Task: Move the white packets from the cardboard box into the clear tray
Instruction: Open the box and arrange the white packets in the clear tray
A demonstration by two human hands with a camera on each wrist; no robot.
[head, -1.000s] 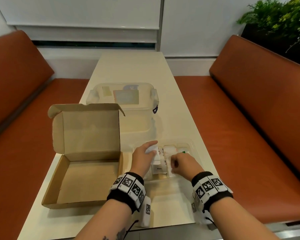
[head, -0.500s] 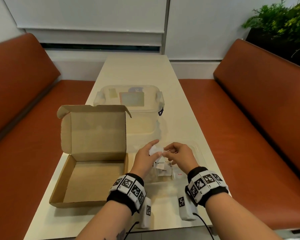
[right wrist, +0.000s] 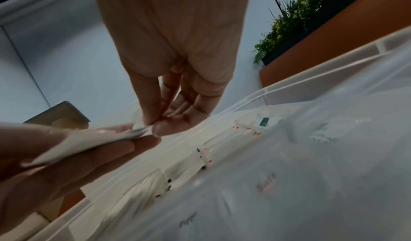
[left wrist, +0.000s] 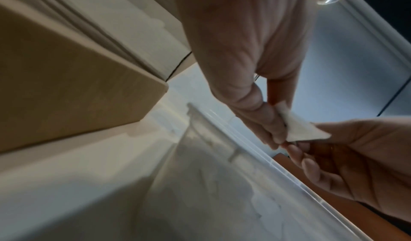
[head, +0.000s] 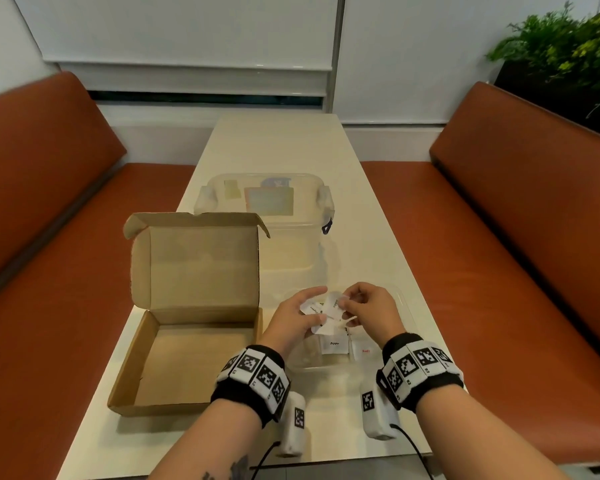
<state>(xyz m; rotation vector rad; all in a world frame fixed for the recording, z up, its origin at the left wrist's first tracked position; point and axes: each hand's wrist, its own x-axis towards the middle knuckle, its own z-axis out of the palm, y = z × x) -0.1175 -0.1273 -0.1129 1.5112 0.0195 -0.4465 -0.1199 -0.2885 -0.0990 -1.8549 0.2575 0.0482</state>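
Now that your left hand and right hand have lifted, both pinching packets above the tray, the box at nine o'clock sits emptied.

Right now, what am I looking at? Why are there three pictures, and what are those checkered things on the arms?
These are a person's two hands, no machine. The black-and-white checkered wristbands carry small cameras. One picture comes from a camera on the person's head, looking down. The other two come from the wrists, looking along each hand, so everything looks huge and tilted.

On the long cream table sits an open brown cardboard box; the part of its inside that shows is bare. Beside it is a shallow clear plastic tray with small white paper packets lying in it. Behind stands a lidded clear plastic tub.

The left hand grips a few white packets above the tray, and the right hand pinches one of them.
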